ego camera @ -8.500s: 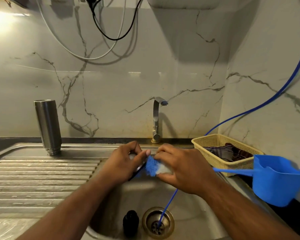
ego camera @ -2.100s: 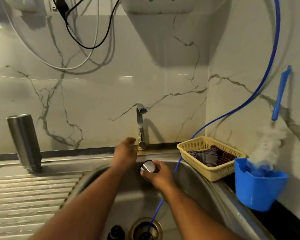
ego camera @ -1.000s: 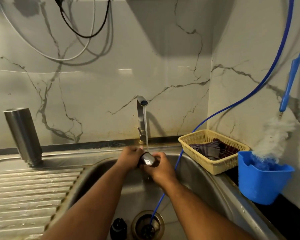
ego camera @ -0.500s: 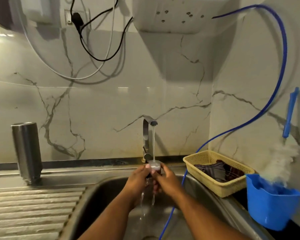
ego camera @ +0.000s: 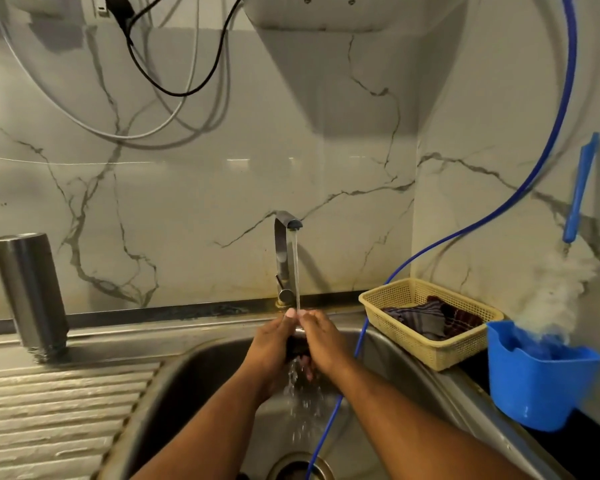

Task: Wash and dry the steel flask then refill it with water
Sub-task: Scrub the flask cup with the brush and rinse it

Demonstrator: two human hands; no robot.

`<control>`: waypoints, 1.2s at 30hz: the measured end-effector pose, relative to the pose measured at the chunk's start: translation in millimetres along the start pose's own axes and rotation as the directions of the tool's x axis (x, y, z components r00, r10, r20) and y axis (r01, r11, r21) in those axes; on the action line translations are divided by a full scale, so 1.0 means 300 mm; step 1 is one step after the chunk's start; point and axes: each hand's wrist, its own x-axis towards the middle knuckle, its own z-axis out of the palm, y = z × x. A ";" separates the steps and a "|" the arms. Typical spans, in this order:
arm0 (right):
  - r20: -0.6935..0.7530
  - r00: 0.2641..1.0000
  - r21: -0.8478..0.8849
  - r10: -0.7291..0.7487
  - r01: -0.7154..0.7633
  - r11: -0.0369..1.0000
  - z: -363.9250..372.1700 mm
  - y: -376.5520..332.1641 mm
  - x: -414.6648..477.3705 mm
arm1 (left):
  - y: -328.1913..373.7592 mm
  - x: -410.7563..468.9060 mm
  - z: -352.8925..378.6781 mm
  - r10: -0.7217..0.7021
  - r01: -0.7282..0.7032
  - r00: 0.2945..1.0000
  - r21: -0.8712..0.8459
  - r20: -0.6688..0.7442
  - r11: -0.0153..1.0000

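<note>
- Tap (ego camera: 282, 258): running; water stream (ego camera: 296, 271) falls onto both hands, splashes below into sink basin (ego camera: 194, 382).
- Left hand (ego camera: 272, 344), right hand (ego camera: 321, 341): pressed together under stream, fingers curled round small dark part (ego camera: 296, 341); part mostly hidden.
- Steel flask (ego camera: 30, 292): mouth-down on drainboard (ego camera: 59, 410), far left, well apart from hands.
- Blue hose (ego camera: 465, 230): runs down wall, past right forearm, into drain (ego camera: 291, 469).
- Yellow basket (ego camera: 420, 344): right of basin, holds dark cloth (ego camera: 426, 317).
- Blue jug (ego camera: 537, 386): beside basket, holds brush (ego camera: 581, 188), handle up.
</note>
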 end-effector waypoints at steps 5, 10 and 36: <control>-0.045 0.953 0.308 0.299 -0.271 0.912 -0.006 -0.024 0.017 | -0.018 -0.002 -0.015 0.136 -0.194 0.976 0.391 0.172 0.900; 0.112 0.979 0.196 0.168 -0.188 0.962 -0.025 -0.004 0.014 | -0.021 0.022 -0.029 0.281 -0.245 0.959 0.553 0.020 0.796; -0.103 0.994 -0.032 -0.049 0.046 0.998 -0.006 -0.038 -0.002 | -0.038 0.038 -0.063 0.332 -0.278 0.943 0.635 0.035 0.721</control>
